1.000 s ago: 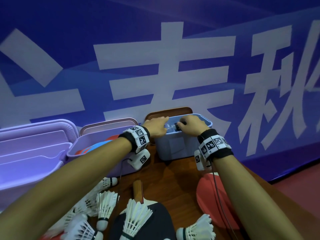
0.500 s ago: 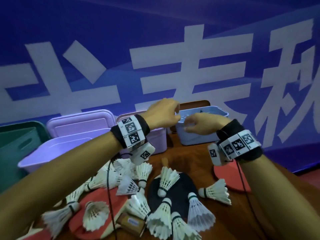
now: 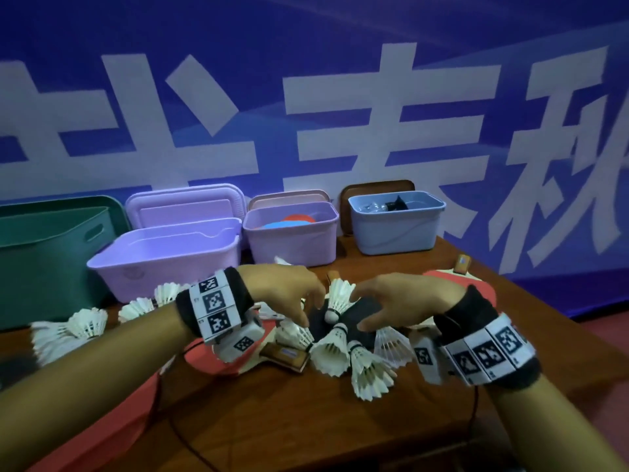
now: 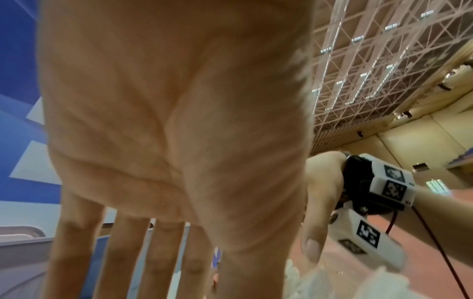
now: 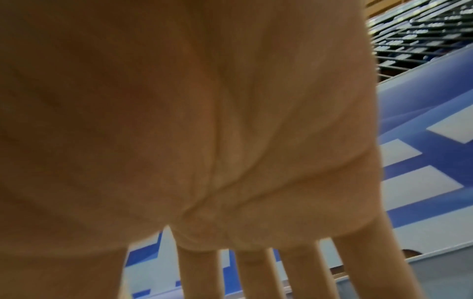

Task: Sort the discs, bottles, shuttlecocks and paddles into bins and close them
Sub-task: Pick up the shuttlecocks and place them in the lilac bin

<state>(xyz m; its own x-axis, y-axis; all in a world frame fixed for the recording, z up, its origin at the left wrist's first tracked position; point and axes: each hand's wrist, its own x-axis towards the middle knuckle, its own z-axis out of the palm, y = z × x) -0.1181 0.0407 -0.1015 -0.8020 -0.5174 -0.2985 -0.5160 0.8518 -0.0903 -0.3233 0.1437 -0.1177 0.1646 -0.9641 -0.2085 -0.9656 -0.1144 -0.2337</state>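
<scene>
Gather the shuttlecocks (image 3: 335, 349) by their cork ends without crushing feathers, with left hand (image 3: 279, 287) and right hand (image 3: 405, 301) both spread, empty, above the black paddle (image 3: 360, 313).

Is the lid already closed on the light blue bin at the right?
No, the light blue bin stands open, and its brown lid leans upright behind it against the wall.

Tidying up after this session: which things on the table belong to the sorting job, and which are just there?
Job: white feather shuttlecocks, red paddle, black paddle, lilac bin, purple bin, blue bin, green bin.
Just there: blue banner, wooden table.
</scene>
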